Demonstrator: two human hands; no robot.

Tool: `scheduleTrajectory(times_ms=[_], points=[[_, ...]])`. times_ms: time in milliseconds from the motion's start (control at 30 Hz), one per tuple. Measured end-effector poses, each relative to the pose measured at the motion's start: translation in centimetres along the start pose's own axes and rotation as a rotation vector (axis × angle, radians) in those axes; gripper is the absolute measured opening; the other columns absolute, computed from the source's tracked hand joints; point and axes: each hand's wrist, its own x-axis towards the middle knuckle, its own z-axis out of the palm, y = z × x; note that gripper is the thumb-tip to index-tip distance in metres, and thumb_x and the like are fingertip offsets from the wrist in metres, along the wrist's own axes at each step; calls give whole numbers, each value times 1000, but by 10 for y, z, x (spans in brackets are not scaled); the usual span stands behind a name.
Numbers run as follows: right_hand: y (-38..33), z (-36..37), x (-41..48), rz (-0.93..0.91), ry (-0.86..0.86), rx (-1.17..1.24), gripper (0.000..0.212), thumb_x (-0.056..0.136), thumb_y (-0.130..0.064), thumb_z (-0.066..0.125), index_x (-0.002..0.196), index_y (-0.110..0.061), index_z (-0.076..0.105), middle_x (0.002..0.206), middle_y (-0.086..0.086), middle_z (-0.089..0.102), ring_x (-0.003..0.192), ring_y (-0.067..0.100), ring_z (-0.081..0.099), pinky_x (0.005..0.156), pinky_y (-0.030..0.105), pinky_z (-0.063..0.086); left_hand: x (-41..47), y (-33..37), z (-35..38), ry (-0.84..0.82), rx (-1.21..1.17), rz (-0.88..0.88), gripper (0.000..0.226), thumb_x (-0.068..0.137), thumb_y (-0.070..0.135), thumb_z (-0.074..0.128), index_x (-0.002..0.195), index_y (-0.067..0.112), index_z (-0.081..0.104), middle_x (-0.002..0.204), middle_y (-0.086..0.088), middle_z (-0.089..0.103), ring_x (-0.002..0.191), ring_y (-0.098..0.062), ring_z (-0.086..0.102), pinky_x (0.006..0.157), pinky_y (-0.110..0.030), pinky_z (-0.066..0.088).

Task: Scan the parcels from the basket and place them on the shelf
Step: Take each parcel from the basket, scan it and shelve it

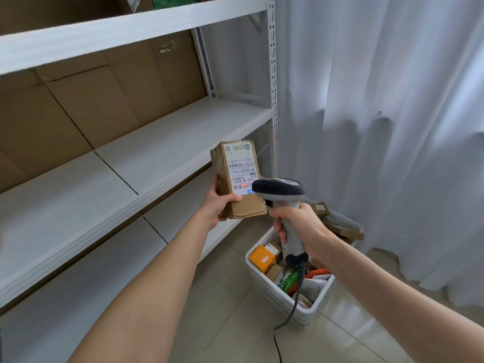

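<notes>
My left hand (218, 205) grips a small brown cardboard parcel (237, 176) by its lower left corner, holding it upright with its white shipping label facing me. My right hand (296, 225) grips the handle of a grey and white barcode scanner (280, 191). The scanner's head points at the label, and a red light spot shows on the barcode near the label's lower edge. Below both hands a white basket (311, 314) stands on the floor with several parcels in it. The white metal shelf (162, 150) runs along the left, its middle board bare.
Brown cardboard sheets line the back of the shelf. A few boxes stand on the top board at the upper edge. The scanner's dark cable (293, 307) hangs down across the basket to the tiled floor. White curtains (392, 127) hang on the right, with more parcels piled at their foot.
</notes>
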Motion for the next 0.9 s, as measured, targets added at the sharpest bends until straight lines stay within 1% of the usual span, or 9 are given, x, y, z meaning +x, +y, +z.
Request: scheduleTrajectory(times_ms=[133,300,400,467,533,600,667,800,900], points=[[10,48,-11,-7,59,34,15,90,-10,60,79,-1,57,58,10,55,45,17,46,46,24,42,-1,-7,-40,-59,3,5,75,77,10,74,137,36,37,121,4,53,103,-20,51,72,-38,51],[24,110,-27,-4,120,66,17,90,-9,60,76,0,57,57,10,56,46,19,46,46,25,43,-8,-18,-94,-144,22,33,81,77,8,74,140,39,35,126,5,52,111,-23,50,83,-48,52],[33,140,-34,-26,136,124,11,91,-11,61,88,-1,59,62,11,62,45,16,49,46,26,45,-17,-26,-119,-188,26,26,77,78,9,73,134,45,36,126,7,52,112,-23,50,89,-56,50],[37,155,-38,-52,139,205,15,90,-13,63,98,-1,59,67,13,65,45,15,52,46,25,47,-24,-28,-136,-200,8,12,70,78,11,72,125,49,38,126,4,54,114,-25,51,90,-58,49],[37,165,-38,-71,164,284,16,89,-13,65,98,-1,60,65,11,65,48,16,53,50,27,48,-31,-29,-153,-188,-12,-2,65,79,14,73,121,50,38,127,0,56,115,-26,52,88,-58,51],[33,172,-35,-87,169,341,15,89,-12,66,99,-3,61,67,9,66,52,17,56,55,29,50,-42,-29,-172,-156,-38,-13,62,79,19,73,121,49,39,127,0,56,115,-25,53,85,-57,53],[28,183,-28,-96,154,343,18,88,-11,67,105,-5,61,77,11,66,60,17,60,60,31,54,-55,-29,-192,-104,-67,-28,61,79,24,74,124,46,39,129,-1,54,117,-25,53,84,-56,53],[21,219,-13,-125,133,294,30,86,-14,71,115,-14,61,105,10,64,93,24,63,85,44,57,-86,-23,-236,-8,-81,-52,68,83,32,70,141,38,34,133,-3,52,121,-25,50,86,-55,53],[15,256,-11,-109,46,269,25,87,-17,70,109,-19,59,105,5,62,101,24,61,88,45,54,-105,-19,-271,84,-116,-57,65,86,39,66,143,36,34,133,-3,53,120,-24,51,84,-55,54]])
